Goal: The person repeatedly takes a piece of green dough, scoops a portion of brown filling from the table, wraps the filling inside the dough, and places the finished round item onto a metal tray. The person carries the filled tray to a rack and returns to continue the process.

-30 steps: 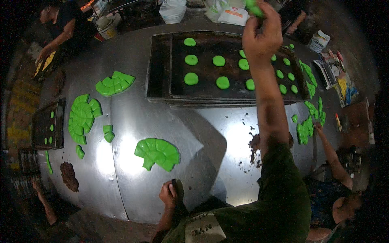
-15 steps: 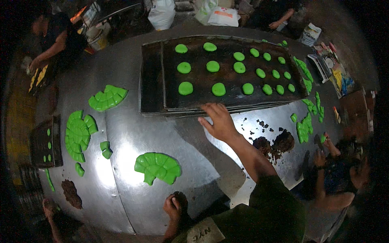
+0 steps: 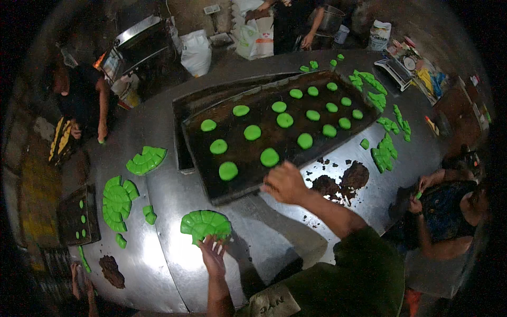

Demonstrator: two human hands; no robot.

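Observation:
My right hand (image 3: 287, 184) is curled over the near rim of a dark baking tray (image 3: 195, 164). The tray lies aslant on top of another dark tray (image 3: 178, 119). Rows of flattened round green dough pieces (image 3: 270, 157) sit on it. My left hand (image 3: 214, 258), its fingers apart, reaches to the near edge of a fan-shaped slab of green dough (image 3: 203, 223) scored into pieces. Whether the fingertips touch the dough, I cannot tell. Nothing shows in that hand.
More cut green dough (image 3: 117, 203) lies on the metal table (image 3: 174, 285) at left, and more (image 3: 384, 154) at right. Dark crumbly heaps (image 3: 355, 175) lie right of my right hand. A small tray (image 3: 92, 235) stands far left. Co-workers are around the table; one at right (image 3: 438, 216) handles green dough.
The upper tray has swung round and come nearer, its left end closest to me, with my right hand at its rim. My left hand has risen from the table's near side to the dough, fingers opening.

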